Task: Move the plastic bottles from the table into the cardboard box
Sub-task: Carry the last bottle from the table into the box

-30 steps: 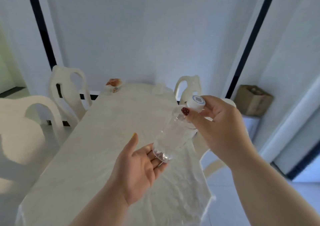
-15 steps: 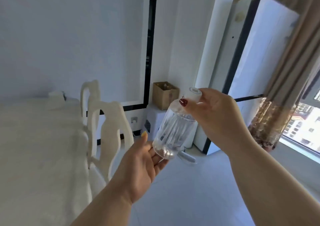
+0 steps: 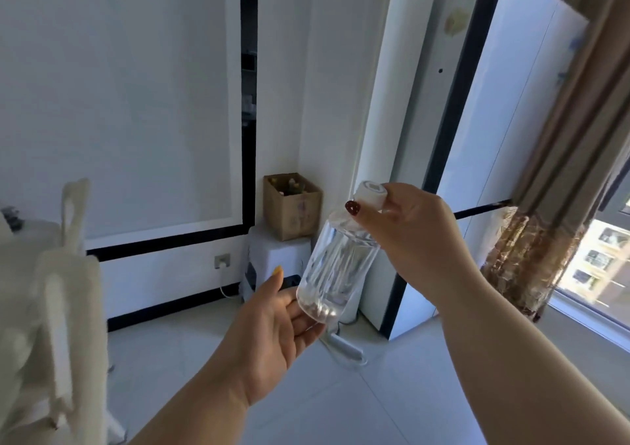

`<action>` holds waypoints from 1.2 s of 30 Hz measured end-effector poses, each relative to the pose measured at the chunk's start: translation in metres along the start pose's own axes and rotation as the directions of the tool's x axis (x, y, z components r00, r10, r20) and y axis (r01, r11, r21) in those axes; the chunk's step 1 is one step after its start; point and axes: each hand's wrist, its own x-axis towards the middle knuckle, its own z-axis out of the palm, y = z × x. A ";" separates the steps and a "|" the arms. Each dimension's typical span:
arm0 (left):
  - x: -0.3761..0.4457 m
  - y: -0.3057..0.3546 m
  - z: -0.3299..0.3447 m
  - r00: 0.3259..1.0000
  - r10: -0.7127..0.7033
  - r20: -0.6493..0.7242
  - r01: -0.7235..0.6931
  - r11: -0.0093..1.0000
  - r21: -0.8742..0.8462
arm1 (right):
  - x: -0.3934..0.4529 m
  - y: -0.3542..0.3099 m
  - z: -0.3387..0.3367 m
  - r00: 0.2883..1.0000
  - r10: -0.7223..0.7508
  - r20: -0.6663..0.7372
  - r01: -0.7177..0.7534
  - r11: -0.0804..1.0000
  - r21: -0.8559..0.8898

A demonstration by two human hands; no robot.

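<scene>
A white chair (image 3: pixel 51 308) fills the near left. Far off in the corner, the open box (image 3: pixel 293 206) sits on a white stool (image 3: pixel 279 257). In mid-air before it, the clear bottle (image 3: pixel 335 267) tilts, its cap (image 3: pixel 371 195) up right. The right hand (image 3: pixel 412 236) pinches its neck; the left hand (image 3: pixel 272 328), spread flat, cups its base.

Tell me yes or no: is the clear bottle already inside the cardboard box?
No: the clear bottle is in mid-air between the right hand and left hand, short of the cardboard box.
</scene>
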 end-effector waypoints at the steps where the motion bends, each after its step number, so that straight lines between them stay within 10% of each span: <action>1: 0.017 0.005 -0.004 1.000 -0.008 -0.013 0.007 1.000 -0.022 | 0.013 0.007 0.006 1.000 -0.006 0.003 0.006 1.000 -0.004; 18: 0.417 0.132 -0.103 0.993 -0.119 0.009 0.119 0.985 -0.127 | 0.387 0.188 0.150 0.997 -0.005 0.081 0.006 1.000 -0.008; 36: 0.764 0.242 -0.233 0.944 -0.029 -0.328 -0.056 0.967 -0.247 | 0.715 0.383 0.354 0.962 -0.090 0.256 0.093 0.996 0.004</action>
